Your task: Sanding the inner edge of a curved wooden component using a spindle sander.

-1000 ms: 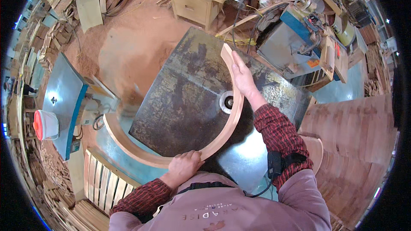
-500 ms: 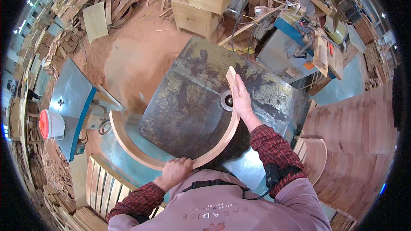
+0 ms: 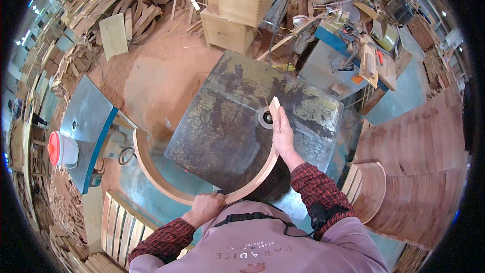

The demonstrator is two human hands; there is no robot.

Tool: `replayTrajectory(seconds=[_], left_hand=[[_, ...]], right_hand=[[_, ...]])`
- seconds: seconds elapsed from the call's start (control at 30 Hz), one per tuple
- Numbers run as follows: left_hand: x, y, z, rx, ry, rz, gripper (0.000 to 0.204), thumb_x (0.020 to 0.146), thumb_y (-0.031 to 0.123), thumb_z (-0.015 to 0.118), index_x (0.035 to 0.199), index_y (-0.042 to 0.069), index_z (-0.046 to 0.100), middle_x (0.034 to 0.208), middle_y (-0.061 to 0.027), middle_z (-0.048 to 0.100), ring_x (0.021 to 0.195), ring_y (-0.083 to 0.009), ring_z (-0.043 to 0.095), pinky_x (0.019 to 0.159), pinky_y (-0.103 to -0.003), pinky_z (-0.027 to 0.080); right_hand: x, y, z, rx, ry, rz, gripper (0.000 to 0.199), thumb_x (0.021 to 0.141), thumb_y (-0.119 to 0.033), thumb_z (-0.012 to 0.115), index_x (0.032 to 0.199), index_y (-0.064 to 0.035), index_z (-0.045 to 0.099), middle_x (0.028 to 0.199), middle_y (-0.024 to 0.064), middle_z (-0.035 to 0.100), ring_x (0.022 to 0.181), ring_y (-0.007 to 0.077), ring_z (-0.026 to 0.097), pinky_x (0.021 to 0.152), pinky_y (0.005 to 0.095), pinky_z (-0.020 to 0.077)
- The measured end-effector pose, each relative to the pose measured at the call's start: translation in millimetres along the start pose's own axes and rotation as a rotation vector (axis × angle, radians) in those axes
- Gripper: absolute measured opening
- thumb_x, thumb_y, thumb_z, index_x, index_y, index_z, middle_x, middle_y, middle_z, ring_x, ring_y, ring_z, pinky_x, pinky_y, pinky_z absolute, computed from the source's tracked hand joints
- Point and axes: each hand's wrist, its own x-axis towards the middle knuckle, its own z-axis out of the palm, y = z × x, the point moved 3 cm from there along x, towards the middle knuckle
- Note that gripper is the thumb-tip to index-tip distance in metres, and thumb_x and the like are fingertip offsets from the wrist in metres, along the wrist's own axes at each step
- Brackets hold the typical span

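Right hand [image 3: 282,136] pressing flat on curved wooden piece [image 3: 166,184] beside cutter [image 3: 266,117], left hand [image 3: 204,207] gripping its near bend, steadying it.

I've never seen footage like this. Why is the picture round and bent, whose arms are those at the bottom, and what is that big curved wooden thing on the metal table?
The picture comes from a wide fisheye camera worn on a person's head, looking down, which is why straight edges bow toward the rim. The arms in red checked sleeves are that person's own.

The right hand lies flat on one end of a long curved wooden strip. The left hand grips the strip near the person's body. The strip wraps around the near edge of a worn, stained metal machine table. A round opening with a spindle sits in the tabletop, right beside the strip's end.

Around it is a woodworking shop: sawdust on the floor, wooden boxes and stacked curved panels to the right.
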Motion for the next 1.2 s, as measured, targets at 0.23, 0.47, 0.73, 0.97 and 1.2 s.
replayTrajectory(seconds=[0.23, 0.47, 0.73, 0.97, 1.2], left_hand=[[-12.9, -3.5, 5.0, 0.012, -0.011, 0.031, 0.024, 0.096, 0.031, 0.063, 0.090, 0.008, 0.067, 0.082, -0.0146, 0.072, 0.076, -0.0371, 0.073, 0.065, -0.050, 0.057], [-24.8, -8.0, 6.8, 0.016, 0.035, 0.071, 0.024, 0.095, 0.032, 0.064, 0.089, 0.009, 0.067, 0.083, -0.0139, 0.072, 0.076, -0.0368, 0.072, 0.066, -0.050, 0.057], [-32.3, -6.1, 0.3, 0.063, -0.043, 0.046, 0.025, 0.098, 0.036, 0.063, 0.100, 0.012, 0.069, 0.089, -0.0127, 0.073, 0.078, -0.0374, 0.072, 0.067, -0.052, 0.057], [-46.7, -7.9, 3.2, 0.167, 0.044, 0.043, 0.029, 0.091, 0.040, 0.071, 0.080, 0.013, 0.066, 0.073, -0.0129, 0.071, 0.065, -0.0377, 0.071, 0.060, -0.052, 0.055], [-13.8, 1.3, -74.7, 0.157, 0.146, -0.043, 0.027, 0.088, 0.033, 0.078, 0.089, 0.010, 0.065, 0.087, -0.0190, 0.068, 0.076, -0.0343, 0.067, 0.066, -0.049, 0.053]], right_hand=[[-21.2, -0.9, -4.1, 0.013, 0.033, 0.032, 0.056, 0.106, -0.011, 0.051, 0.160, -0.0105, 0.039, 0.154, 0.0211, 0.053, 0.137, 0.0405, 0.055, 0.112, 0.0464, 0.0473], [-34.5, -5.9, -4.6, -0.017, 0.032, 0.058, 0.055, 0.106, -0.011, 0.052, 0.160, -0.0107, 0.039, 0.154, 0.0203, 0.052, 0.136, 0.0411, 0.056, 0.111, 0.0468, 0.0480], [-49.2, -0.6, -8.4, -0.025, 0.099, 0.019, 0.056, 0.106, -0.014, 0.052, 0.160, -0.0098, 0.039, 0.151, 0.0214, 0.054, 0.134, 0.0424, 0.057, 0.110, 0.0478, 0.0480], [-70.1, 9.0, -7.9, 0.083, 0.128, 0.065, 0.056, 0.106, -0.019, 0.055, 0.159, -0.0083, 0.041, 0.155, 0.0197, 0.053, 0.141, 0.0356, 0.054, 0.118, 0.0399, 0.0423], [-75.1, -65.5, -64.2, 0.524, 0.220, 0.089, 0.057, 0.107, -0.035, 0.054, 0.153, -0.0025, 0.047, 0.147, 0.0242, 0.060, 0.137, 0.0376, 0.058, 0.115, 0.0409, 0.0444]])
